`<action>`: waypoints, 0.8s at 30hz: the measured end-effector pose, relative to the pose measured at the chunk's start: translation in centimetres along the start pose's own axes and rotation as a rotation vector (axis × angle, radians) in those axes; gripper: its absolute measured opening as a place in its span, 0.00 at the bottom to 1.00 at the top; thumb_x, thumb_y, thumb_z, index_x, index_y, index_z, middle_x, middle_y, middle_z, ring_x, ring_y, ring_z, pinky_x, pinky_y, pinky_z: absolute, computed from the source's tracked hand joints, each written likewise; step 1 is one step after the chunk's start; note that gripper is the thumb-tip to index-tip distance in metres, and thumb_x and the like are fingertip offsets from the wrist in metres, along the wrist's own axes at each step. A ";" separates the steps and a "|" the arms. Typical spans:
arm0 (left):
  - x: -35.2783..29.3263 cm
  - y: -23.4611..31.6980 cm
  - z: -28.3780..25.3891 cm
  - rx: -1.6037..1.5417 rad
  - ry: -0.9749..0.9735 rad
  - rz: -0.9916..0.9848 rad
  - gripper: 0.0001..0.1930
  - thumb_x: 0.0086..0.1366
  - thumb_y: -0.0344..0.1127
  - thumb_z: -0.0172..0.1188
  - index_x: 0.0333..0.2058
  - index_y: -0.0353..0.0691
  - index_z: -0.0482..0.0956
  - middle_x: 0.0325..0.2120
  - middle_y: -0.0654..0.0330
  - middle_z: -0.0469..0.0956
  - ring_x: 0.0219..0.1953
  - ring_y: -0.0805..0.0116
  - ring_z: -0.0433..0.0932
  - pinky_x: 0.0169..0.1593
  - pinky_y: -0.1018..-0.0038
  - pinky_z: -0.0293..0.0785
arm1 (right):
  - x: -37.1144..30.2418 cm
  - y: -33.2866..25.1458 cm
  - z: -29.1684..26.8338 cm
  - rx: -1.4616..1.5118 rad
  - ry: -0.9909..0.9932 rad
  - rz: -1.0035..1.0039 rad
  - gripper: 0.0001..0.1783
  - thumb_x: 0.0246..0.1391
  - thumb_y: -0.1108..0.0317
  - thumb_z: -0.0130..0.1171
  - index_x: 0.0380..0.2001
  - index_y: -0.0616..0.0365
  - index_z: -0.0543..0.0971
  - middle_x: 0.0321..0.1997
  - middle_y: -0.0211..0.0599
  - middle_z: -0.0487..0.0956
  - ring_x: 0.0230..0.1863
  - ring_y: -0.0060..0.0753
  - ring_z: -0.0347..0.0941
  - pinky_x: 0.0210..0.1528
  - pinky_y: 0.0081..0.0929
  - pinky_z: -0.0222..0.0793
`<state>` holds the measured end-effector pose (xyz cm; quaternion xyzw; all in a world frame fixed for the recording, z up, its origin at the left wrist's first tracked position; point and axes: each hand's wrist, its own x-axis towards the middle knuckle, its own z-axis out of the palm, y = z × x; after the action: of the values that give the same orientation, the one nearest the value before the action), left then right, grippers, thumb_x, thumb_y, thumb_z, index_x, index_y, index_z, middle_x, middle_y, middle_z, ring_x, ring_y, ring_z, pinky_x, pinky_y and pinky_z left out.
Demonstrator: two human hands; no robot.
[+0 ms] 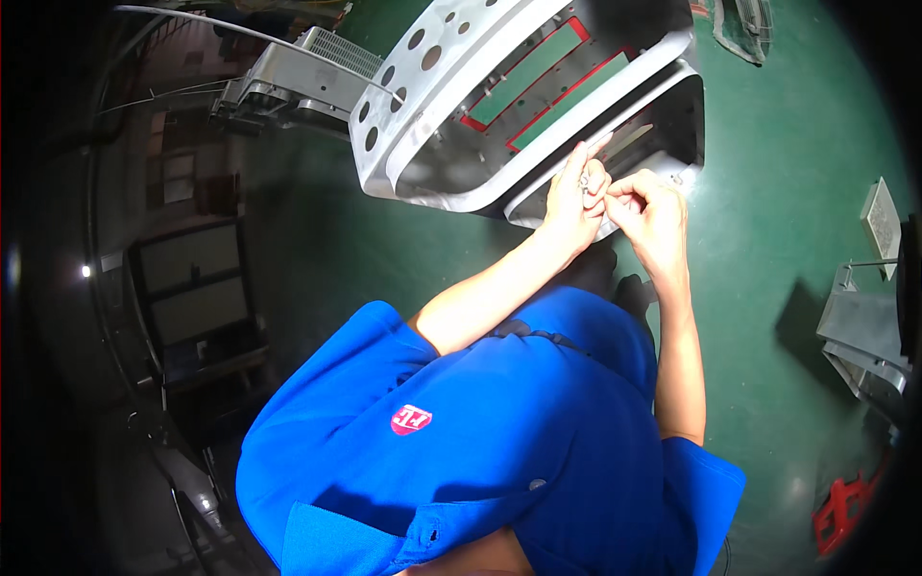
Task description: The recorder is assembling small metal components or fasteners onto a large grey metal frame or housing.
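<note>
My left hand (pixel 573 200) is half curled, palm up, around a few small shiny metal pieces (pixel 584 182); their exact kind is too small to tell. Its index finger points out toward the housing. Close beside it, my right hand (pixel 653 213) pinches thumb and fingers together at the left hand's fingertips; whatever is in the pinch is hidden. Both hands are over the near end of a large silvery sheet-metal housing (pixel 461 200). The housing has round holes along one side and rectangular openings edged in red. A tilted metal frame or door (pixel 523 213) forms its near edge.
Behind the housing at the left is a grey machine part with a grille (pixel 331 62). A thin rod (pixel 259 34) crosses above it. At the right, a metal stand (pixel 860 331), a pale panel (pixel 881 226) and a red frame (pixel 840 514) are on the green floor (pixel 759 240).
</note>
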<state>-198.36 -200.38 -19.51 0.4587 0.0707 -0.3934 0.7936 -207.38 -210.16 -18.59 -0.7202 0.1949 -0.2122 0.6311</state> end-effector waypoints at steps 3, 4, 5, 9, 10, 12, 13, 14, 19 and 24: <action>-0.6 0.4 0.2 0.025 -0.064 -0.020 0.25 0.69 0.46 0.42 0.56 0.31 0.58 0.11 0.70 0.54 0.12 0.83 0.50 0.14 0.85 0.47 | -0.4 0.6 -0.2 0.157 -0.087 0.135 0.05 0.39 0.73 0.61 0.22 0.62 0.77 0.20 0.27 0.72 0.20 0.15 0.64 0.23 0.18 0.60; -0.6 0.4 0.1 0.023 -0.078 -0.024 0.25 0.69 0.46 0.42 0.56 0.31 0.58 0.11 0.70 0.54 0.12 0.83 0.50 0.14 0.85 0.46 | -0.7 1.1 0.0 0.220 -0.103 0.150 0.04 0.40 0.76 0.60 0.23 0.62 0.76 0.20 0.25 0.73 0.22 0.12 0.65 0.24 0.16 0.61; -0.7 0.4 0.0 0.022 -0.093 -0.028 0.25 0.69 0.46 0.42 0.56 0.31 0.59 0.11 0.70 0.54 0.12 0.82 0.50 0.14 0.84 0.46 | -1.0 1.3 0.2 0.257 -0.068 0.149 0.03 0.41 0.76 0.60 0.23 0.62 0.76 0.20 0.25 0.73 0.23 0.12 0.66 0.25 0.15 0.62; -1.0 0.7 -0.1 0.061 -0.159 -0.029 0.25 0.69 0.46 0.41 0.56 0.31 0.60 0.11 0.70 0.53 0.12 0.82 0.50 0.14 0.85 0.46 | -1.9 1.5 1.0 0.401 0.040 0.064 0.04 0.43 0.79 0.59 0.25 0.63 0.74 0.22 0.28 0.75 0.24 0.14 0.70 0.28 0.13 0.65; -1.1 0.8 0.1 0.060 -0.167 -0.034 0.24 0.69 0.46 0.41 0.55 0.31 0.60 0.11 0.70 0.53 0.12 0.82 0.50 0.14 0.85 0.46 | -1.9 1.7 1.1 0.495 0.042 0.052 0.04 0.43 0.79 0.59 0.25 0.63 0.74 0.23 0.30 0.75 0.24 0.15 0.70 0.29 0.14 0.66; -1.4 1.0 0.2 0.040 -0.197 -0.051 0.23 0.70 0.45 0.40 0.54 0.31 0.62 0.10 0.70 0.53 0.11 0.82 0.50 0.14 0.85 0.46 | -2.0 2.5 0.9 0.605 0.053 0.080 0.05 0.44 0.79 0.58 0.26 0.64 0.74 0.25 0.32 0.76 0.26 0.18 0.72 0.31 0.15 0.68; -1.5 1.1 0.0 0.024 -0.220 -0.063 0.23 0.70 0.45 0.40 0.53 0.32 0.63 0.10 0.70 0.53 0.11 0.82 0.50 0.14 0.85 0.46 | -1.9 3.6 0.5 0.623 0.067 0.119 0.05 0.44 0.80 0.57 0.27 0.64 0.73 0.26 0.34 0.76 0.27 0.19 0.73 0.32 0.16 0.69; -1.5 1.1 0.0 0.009 -0.247 -0.076 0.22 0.70 0.44 0.39 0.53 0.32 0.63 0.10 0.70 0.53 0.11 0.82 0.50 0.13 0.85 0.46 | -1.4 5.0 0.7 0.798 0.166 0.072 0.05 0.44 0.79 0.57 0.28 0.64 0.73 0.27 0.35 0.76 0.27 0.20 0.73 0.32 0.17 0.69; -2.5 1.6 0.8 -0.009 -0.285 -0.144 0.21 0.70 0.44 0.39 0.53 0.33 0.64 0.10 0.70 0.52 0.11 0.82 0.50 0.13 0.85 0.47 | 4.2 8.6 1.2 0.800 0.295 0.041 0.07 0.48 0.76 0.56 0.32 0.65 0.74 0.27 0.37 0.76 0.26 0.25 0.72 0.35 0.21 0.70; -2.9 1.8 0.9 -0.069 -0.299 -0.218 0.21 0.70 0.44 0.39 0.54 0.36 0.63 0.10 0.70 0.53 0.11 0.82 0.50 0.13 0.85 0.48 | 12.5 6.3 5.7 0.920 0.212 -0.253 0.06 0.47 0.80 0.57 0.31 0.61 0.74 0.27 0.36 0.77 0.29 0.22 0.74 0.35 0.20 0.71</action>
<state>-199.30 -198.98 -16.47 0.3574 0.0146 -0.5380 0.7633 -193.90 -213.13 -24.76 -0.3588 0.0553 -0.4236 0.8299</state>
